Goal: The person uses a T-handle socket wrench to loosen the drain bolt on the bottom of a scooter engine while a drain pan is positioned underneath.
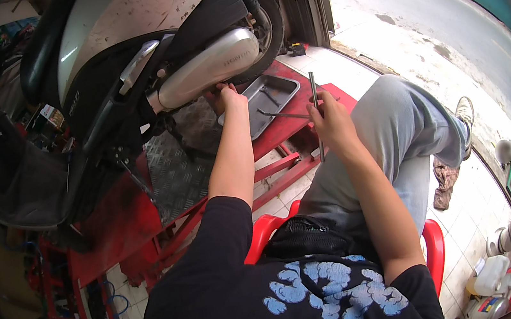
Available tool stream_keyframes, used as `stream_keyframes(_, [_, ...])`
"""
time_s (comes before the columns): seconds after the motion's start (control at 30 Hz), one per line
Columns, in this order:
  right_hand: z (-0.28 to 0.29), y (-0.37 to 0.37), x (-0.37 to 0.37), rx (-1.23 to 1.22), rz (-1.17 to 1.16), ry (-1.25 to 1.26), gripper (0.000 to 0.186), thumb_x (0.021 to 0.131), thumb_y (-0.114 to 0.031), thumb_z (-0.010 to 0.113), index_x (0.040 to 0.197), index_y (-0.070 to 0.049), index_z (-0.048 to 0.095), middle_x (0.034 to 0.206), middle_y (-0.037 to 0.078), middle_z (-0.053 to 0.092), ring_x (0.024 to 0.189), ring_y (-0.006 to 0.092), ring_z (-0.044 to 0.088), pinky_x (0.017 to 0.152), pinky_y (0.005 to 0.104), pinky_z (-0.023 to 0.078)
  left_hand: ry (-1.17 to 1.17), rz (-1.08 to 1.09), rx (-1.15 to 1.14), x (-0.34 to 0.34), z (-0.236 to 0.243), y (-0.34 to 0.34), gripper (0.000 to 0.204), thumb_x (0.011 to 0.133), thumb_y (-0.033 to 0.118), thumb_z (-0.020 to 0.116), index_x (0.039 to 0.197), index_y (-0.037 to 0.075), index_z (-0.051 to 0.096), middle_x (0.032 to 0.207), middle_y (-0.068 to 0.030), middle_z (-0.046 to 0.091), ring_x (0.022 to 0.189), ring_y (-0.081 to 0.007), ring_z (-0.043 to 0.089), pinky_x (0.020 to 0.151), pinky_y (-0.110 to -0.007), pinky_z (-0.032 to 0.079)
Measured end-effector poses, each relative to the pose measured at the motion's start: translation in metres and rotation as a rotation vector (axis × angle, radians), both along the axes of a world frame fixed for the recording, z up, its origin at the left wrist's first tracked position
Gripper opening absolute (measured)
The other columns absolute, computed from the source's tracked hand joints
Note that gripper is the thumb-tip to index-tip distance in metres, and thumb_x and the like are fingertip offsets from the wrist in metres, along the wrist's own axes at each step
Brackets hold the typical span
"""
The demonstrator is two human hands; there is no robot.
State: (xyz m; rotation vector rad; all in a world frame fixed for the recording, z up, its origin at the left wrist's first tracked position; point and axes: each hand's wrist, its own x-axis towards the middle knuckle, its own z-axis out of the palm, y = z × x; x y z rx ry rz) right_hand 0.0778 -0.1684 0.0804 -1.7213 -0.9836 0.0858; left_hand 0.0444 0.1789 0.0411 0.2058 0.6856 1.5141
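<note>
Reaching up under the silver exhaust muffler (208,67) of a scooter (124,41) with the left hand (229,96), fingers curled out of sight beneath the muffler's lower edge, so cannot tell whether closed on anything. Gripping a T-handle wrench (315,109) in the right hand (329,117), fist wrapped tight round the middle of the tool: a slim, straight, dull-grey steel bar running upright above and below the fist, with a thinner shaft (282,115) jutting sideways out of the grip toward the left hand, across a shallow grey metal tray (273,96). Tray lying just below the left hand and beside the right, on a red lift stand (278,132) with a chequer-plate deck (172,164). Seated on a red plastic stool (435,245), grey-trousered knee (405,120) raised right of the grip.
</note>
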Motion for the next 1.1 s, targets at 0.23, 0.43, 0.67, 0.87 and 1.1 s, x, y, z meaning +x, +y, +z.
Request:
stream_keyframes(0.23, [0.001, 0.000, 0.004, 0.005, -0.043, 0.024, 0.030, 0.093, -0.020, 0.058, 0.112, 0.003, 0.054, 0.082, 0.023, 0.067, 0.079, 0.0398, 0.065, 0.071, 0.0465, 0.048, 0.271, -0.247, 0.155, -0.036, -0.027, -0.029, 0.020, 0.092, 0.023, 0.068, 0.107, 0.016, 0.058, 0.100, 0.0044, 0.065, 0.082, -0.0095, 0.060, 0.068, -0.025, 0.050])
stream_keyframes(0.43, [0.001, 0.004, -0.002, 0.035, -0.048, 0.039, 0.030, 0.093, -0.020, 0.058, 0.112, 0.004, 0.053, 0.085, 0.025, 0.066, 0.081, 0.0418, 0.065, 0.073, 0.0482, 0.048, 1.437, -0.486, 0.774, -0.094, -0.076, -0.001, 0.020, 0.085, 0.013, 0.073, 0.101, 0.005, 0.066, 0.089, -0.0049, 0.070, 0.076, -0.0159, 0.065, 0.067, -0.032, 0.053])
stream_keyframes(0.67, [0.001, 0.000, 0.001, 0.016, -0.073, 0.020, 0.030, 0.093, -0.020, 0.057, 0.112, 0.004, 0.053, 0.085, 0.025, 0.066, 0.083, 0.0431, 0.064, 0.075, 0.0489, 0.048, 2.263, -0.903, 0.927, -0.083, -0.044, -0.032, 0.028, 0.072, 0.014, 0.082, 0.098, 0.008, 0.074, 0.102, -0.0144, 0.072, 0.099, -0.0307, 0.069, 0.087, -0.040, 0.054])
stream_keyframes(0.87, [0.000, 0.000, 0.001, 0.039, -0.071, 0.021, 0.029, 0.093, -0.020, 0.057, 0.111, 0.004, 0.053, 0.085, 0.026, 0.066, 0.084, 0.0437, 0.064, 0.075, 0.0501, 0.047, 2.580, -0.921, 0.877, -0.067, -0.058, -0.033, 0.028, 0.076, 0.014, 0.076, 0.103, 0.010, 0.073, 0.114, -0.0137, 0.069, 0.109, -0.0301, 0.065, 0.090, -0.041, 0.052])
stream_keyframes(1.1, [0.003, -0.002, -0.001, 0.044, -0.070, 0.018, 0.029, 0.093, -0.020, 0.057, 0.111, 0.002, 0.053, 0.083, 0.026, 0.066, 0.083, 0.0441, 0.063, 0.075, 0.0505, 0.047, 2.602, -0.920, 0.876, -0.069, -0.065, -0.027, 0.017, 0.076, 0.010, 0.070, 0.091, 0.017, 0.074, 0.106, -0.0057, 0.072, 0.103, -0.0262, 0.067, 0.084, -0.037, 0.053])
